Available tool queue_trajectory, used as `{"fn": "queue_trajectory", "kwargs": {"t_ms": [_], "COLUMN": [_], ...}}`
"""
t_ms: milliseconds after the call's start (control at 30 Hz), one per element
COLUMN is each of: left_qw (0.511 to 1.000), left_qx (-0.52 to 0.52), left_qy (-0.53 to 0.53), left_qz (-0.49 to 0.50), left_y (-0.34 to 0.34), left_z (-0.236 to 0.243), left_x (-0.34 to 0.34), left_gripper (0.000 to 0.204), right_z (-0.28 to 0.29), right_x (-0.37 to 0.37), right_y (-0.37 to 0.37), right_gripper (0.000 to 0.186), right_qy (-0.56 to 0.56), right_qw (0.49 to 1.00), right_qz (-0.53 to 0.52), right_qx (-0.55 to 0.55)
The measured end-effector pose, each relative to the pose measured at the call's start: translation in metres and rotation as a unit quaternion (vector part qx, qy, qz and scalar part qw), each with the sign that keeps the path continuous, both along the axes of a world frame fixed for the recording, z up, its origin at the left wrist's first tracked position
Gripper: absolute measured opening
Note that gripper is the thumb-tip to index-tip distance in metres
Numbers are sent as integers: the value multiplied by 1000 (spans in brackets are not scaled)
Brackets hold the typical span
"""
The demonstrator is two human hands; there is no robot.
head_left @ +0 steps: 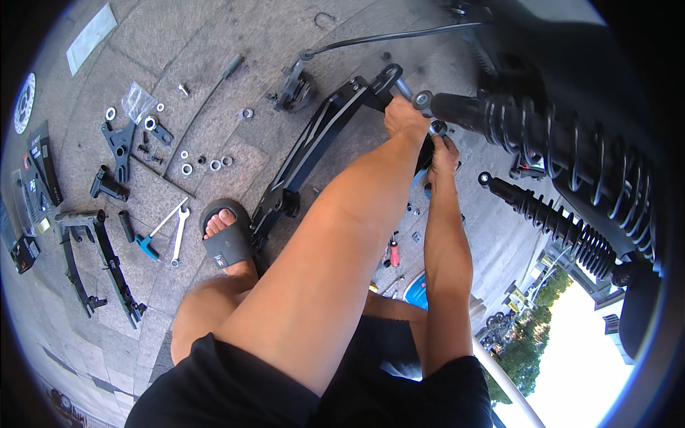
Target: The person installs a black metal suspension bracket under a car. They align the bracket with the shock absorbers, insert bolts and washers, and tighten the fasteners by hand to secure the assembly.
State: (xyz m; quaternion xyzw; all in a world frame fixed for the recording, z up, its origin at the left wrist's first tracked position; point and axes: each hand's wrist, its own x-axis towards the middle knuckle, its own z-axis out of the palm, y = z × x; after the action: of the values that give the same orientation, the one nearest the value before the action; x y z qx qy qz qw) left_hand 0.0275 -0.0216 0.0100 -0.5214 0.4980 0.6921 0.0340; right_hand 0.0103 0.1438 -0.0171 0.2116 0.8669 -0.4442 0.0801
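Left arm (339,221) is spanning the foreground. Beside the sandal (233,247), a black frame (303,157) is slanting away; left hand (405,116) is grasping its silver tube (402,87), apparently for steadiness; right hand (444,153) is clasping its apparent right end (426,152), fingers curled, probably for balance.

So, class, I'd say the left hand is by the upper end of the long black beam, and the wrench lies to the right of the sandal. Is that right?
Not quite: the wrench lies to the left of the sandal, as the head view shows. The left hand is indeed by the beam's upper end.
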Motion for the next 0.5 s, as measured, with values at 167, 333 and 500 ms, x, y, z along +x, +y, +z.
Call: {"fn": "queue_trajectory", "kwargs": {"t_ms": [167,333,500], "left_qw": [999,998,994], "left_qx": [36,58,81], "left_qy": [-6,-21,-40], "left_qz": [-19,-29,54], "left_y": [-1,-2,4], "left_z": [-5,-7,-4], "left_x": [-5,-11,-21], "left_gripper": [30,30,27], "right_z": [-5,-9,-11], "right_x": [-1,1,3], "right_y": [12,14,11], "right_gripper": [33,33,31], "right_qy": [-5,12,30], "right_qw": [995,991,988], "right_qz": [33,12,17], "right_qx": [-97,-132,-151]}}
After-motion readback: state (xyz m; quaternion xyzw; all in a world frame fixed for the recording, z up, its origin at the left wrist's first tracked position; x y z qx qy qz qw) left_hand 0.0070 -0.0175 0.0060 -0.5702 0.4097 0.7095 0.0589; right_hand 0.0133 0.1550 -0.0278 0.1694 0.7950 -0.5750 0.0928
